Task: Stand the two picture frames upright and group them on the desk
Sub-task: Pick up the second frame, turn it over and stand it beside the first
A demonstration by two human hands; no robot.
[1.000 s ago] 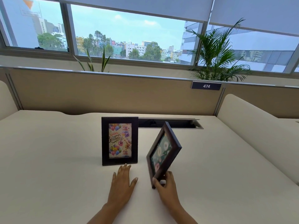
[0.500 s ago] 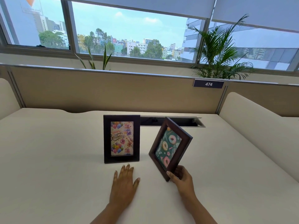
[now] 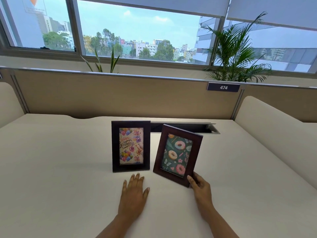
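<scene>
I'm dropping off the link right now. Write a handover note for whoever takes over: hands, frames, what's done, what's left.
Left hand: open, flat on the desk just in front of the birthday frame, not holding it.
Right hand: grips the lower right corner of the donut frame.
The birthday frame stands upright on its own, mid-desk.
The donut frame is close on its right, tilted, its picture facing the camera.
Done: one frame upright.
Left: set the donut frame standing straight beside the birthday frame, then let go.
</scene>
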